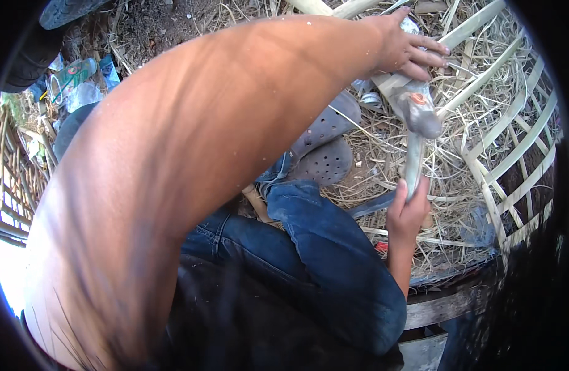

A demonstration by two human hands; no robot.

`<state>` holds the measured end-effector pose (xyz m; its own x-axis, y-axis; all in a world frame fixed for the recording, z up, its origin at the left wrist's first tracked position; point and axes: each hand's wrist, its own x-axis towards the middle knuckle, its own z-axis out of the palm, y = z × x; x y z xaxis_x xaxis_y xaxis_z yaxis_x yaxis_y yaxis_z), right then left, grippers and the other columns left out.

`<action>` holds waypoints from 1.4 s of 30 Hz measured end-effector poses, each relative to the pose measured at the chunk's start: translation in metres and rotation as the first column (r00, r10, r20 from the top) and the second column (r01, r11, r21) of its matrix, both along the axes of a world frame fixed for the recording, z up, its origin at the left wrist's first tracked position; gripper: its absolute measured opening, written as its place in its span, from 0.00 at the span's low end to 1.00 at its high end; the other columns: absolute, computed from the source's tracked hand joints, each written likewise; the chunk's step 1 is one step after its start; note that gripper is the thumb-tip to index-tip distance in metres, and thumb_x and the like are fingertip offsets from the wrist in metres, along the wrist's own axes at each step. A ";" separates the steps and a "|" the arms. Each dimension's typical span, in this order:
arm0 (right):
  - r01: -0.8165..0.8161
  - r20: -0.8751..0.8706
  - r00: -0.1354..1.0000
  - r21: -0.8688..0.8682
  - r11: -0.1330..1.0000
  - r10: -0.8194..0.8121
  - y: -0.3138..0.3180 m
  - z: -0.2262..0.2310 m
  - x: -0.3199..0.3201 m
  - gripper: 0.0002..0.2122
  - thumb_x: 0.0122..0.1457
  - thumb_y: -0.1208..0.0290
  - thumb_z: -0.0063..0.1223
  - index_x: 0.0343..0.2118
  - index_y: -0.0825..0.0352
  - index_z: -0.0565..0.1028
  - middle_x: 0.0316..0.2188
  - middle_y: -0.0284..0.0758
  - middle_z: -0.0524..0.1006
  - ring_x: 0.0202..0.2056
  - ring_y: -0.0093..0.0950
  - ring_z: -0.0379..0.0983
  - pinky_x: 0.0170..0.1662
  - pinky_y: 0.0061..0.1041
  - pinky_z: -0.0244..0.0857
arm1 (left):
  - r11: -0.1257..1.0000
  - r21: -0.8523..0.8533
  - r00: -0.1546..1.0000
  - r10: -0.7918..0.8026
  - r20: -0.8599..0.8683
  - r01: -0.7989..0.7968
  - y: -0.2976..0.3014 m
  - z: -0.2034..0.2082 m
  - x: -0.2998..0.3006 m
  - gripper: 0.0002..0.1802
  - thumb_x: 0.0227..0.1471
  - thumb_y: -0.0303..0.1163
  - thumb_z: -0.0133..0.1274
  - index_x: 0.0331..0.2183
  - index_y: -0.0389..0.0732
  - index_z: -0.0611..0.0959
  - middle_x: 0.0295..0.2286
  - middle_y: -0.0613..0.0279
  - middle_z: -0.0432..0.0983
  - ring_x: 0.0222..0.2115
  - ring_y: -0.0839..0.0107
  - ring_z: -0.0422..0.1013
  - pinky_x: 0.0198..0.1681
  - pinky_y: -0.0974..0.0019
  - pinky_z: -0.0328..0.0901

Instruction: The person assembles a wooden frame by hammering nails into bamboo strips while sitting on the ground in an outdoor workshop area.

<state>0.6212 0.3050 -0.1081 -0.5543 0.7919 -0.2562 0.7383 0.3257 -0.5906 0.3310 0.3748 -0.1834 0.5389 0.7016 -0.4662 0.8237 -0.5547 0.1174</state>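
Observation:
My left arm reaches across the picture, and my left hand lies at the top right with its fingers spread, over pale split-bamboo pieces. Below its fingers is a grey, cloth-like lump with an orange-red mark; what it covers is hidden. At the right, my right hand is closed around the lower end of a pale greenish bamboo strip. That strip runs up to the grey lump, where its upper end goes out of sight. Whether my left palm presses on anything cannot be made out.
Thin bamboo shavings cover the ground. An open lattice of woven strips curves along the right. Grey perforated clogs are beside my jeans-clad legs. A slatted bamboo frame and plastic litter lie at the left.

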 end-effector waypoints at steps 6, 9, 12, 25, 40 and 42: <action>0.077 -0.139 0.986 -0.090 0.993 -0.089 -0.005 0.006 0.011 0.11 0.64 0.65 0.46 0.39 0.70 0.68 0.19 0.33 0.71 0.20 0.24 0.69 0.23 0.27 0.60 | 1.000 0.014 0.998 0.002 0.061 -0.003 0.004 -0.007 0.003 0.54 0.39 0.49 0.66 0.64 0.68 0.54 0.67 0.80 0.28 0.67 0.74 0.22 0.61 0.31 0.50; 0.013 -0.011 1.000 -0.065 0.998 -0.014 0.002 -0.009 0.007 0.13 0.64 0.63 0.47 0.36 0.71 0.68 0.18 0.34 0.70 0.19 0.27 0.68 0.23 0.29 0.61 | 1.000 -0.016 1.000 0.002 0.003 -0.002 0.006 0.001 0.005 0.53 0.42 0.47 0.65 0.64 0.68 0.53 0.67 0.80 0.28 0.67 0.73 0.21 0.61 0.31 0.48; 0.072 0.172 0.985 -0.241 0.968 -0.031 0.003 -0.009 -0.004 0.15 0.60 0.69 0.50 0.43 0.78 0.70 0.26 0.48 0.77 0.27 0.45 0.77 0.33 0.36 0.69 | 1.000 0.003 1.000 0.010 -0.002 -0.010 0.000 -0.003 -0.001 0.53 0.41 0.47 0.65 0.64 0.68 0.53 0.67 0.80 0.28 0.67 0.74 0.21 0.61 0.31 0.48; -0.081 -0.050 0.996 -0.013 0.997 0.080 -0.007 0.002 0.020 0.14 0.58 0.70 0.53 0.44 0.73 0.71 0.29 0.48 0.77 0.26 0.46 0.75 0.31 0.38 0.68 | 1.000 0.012 1.000 0.007 0.022 -0.007 0.004 -0.002 0.002 0.53 0.41 0.47 0.65 0.64 0.68 0.54 0.67 0.81 0.28 0.67 0.74 0.23 0.60 0.30 0.50; 0.082 0.189 0.981 -0.237 0.968 -0.037 0.003 -0.003 -0.009 0.16 0.61 0.69 0.49 0.46 0.78 0.69 0.27 0.45 0.75 0.26 0.36 0.75 0.32 0.31 0.68 | 1.000 0.029 1.000 -0.005 -0.016 0.006 0.001 -0.005 0.005 0.50 0.45 0.44 0.61 0.64 0.67 0.52 0.67 0.80 0.28 0.67 0.75 0.24 0.60 0.28 0.48; 0.053 -0.056 0.997 -0.101 0.993 -0.059 0.001 0.005 -0.003 0.16 0.60 0.70 0.50 0.45 0.78 0.69 0.25 0.48 0.74 0.24 0.41 0.72 0.30 0.34 0.66 | 0.997 0.073 0.999 0.035 0.007 -0.036 0.001 -0.013 0.004 0.52 0.43 0.45 0.63 0.64 0.68 0.52 0.67 0.80 0.28 0.67 0.75 0.25 0.61 0.29 0.48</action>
